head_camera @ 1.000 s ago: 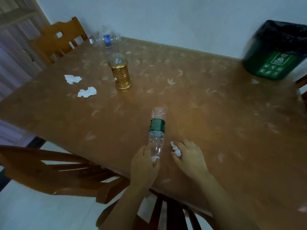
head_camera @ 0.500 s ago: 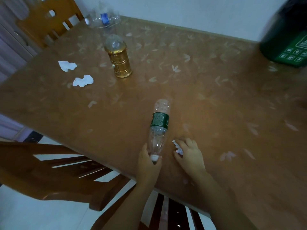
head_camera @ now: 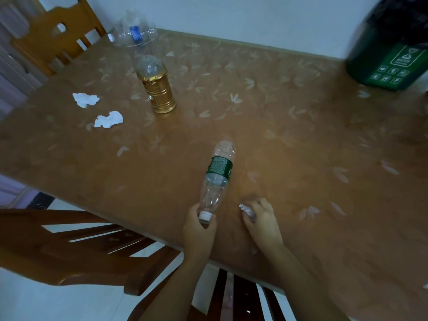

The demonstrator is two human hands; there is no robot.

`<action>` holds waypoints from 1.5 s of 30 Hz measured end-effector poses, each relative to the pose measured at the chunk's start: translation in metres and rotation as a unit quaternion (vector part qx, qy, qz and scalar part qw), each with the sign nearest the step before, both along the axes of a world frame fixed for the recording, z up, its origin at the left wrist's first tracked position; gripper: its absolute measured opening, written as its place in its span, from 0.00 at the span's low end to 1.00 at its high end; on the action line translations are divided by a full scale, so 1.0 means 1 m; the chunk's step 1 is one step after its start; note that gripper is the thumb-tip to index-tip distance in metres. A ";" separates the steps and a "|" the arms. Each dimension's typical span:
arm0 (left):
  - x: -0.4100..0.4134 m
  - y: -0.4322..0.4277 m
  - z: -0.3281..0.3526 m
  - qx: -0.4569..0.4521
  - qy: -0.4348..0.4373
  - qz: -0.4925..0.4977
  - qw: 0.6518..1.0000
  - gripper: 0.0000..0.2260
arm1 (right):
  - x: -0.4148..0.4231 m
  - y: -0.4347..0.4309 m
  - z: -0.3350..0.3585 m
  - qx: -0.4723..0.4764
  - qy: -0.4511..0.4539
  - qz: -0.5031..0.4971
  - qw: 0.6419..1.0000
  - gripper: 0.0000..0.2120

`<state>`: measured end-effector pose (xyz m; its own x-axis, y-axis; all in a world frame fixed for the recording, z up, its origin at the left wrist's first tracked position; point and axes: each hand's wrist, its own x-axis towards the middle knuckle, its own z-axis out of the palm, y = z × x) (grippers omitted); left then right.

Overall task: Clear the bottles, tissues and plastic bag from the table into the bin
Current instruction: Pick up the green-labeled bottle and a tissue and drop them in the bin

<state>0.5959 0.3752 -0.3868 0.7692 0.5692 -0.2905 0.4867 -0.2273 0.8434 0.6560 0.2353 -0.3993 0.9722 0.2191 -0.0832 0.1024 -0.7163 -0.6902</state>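
A clear plastic bottle with a green label lies on the brown table, its white cap toward me. My left hand is closed around its neck and cap at the near edge. To its right, my right hand is closed over a small crumpled tissue. Two more crumpled tissues lie at the left. A clear bottle with a blue label lies with clear plastic at the far left corner. The green bin with a black liner stands on the far right of the table.
A gold lantern stands upright left of the table's middle. A wooden chair is at the far left corner. Two more chairs are tucked at the near edge below my arms. A white wall runs behind the table.
My left hand has closed further around the bottle's neck and cap. My right hand's fingers have curled tighter over the tissue. The view shifted slightly.
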 end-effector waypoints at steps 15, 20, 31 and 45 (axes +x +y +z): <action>-0.022 0.006 0.064 0.082 -0.109 -0.053 0.989 0.17 | -0.031 -0.008 0.090 0.059 -0.124 -0.063 0.989 0.12; -0.036 0.004 0.097 0.107 -0.177 -0.106 0.973 0.14 | -0.059 -0.009 0.127 0.063 -0.171 -0.082 0.980 0.11; -0.077 -0.023 0.137 0.065 -0.295 -0.218 0.928 0.11 | -0.147 -0.042 0.183 0.041 -0.191 -0.171 0.966 0.12; -0.124 -0.177 0.148 -0.013 -0.335 -0.415 0.846 0.12 | -0.251 -0.185 0.189 0.025 -0.227 -0.373 0.899 0.13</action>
